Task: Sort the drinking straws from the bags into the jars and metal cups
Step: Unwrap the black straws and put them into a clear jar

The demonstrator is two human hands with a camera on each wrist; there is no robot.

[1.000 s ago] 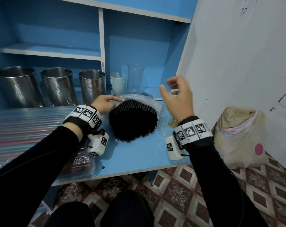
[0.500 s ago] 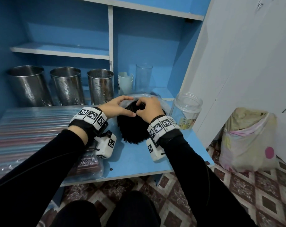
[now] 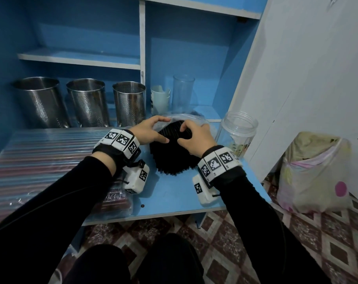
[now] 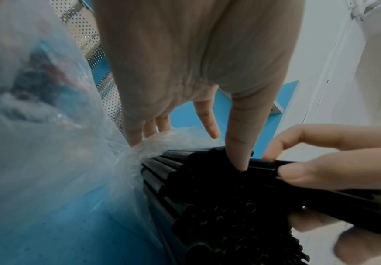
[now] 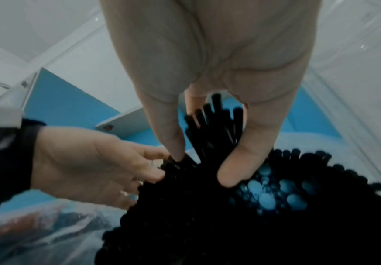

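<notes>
Head view: black straws (image 3: 172, 156) lie bagged on the worktop (image 3: 174, 193). My right hand (image 3: 194, 138) pinches a few; my left hand (image 3: 148, 132) rests spread, steadying. Light, slippery, crushable, so I'd grip mid-length, gently.

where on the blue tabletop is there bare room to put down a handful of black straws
Bare blue tabletop lies along the front edge, between the two wrists, below the black straws. Left is crowded with bagged coloured straws; the clear jar fills the right.
</notes>
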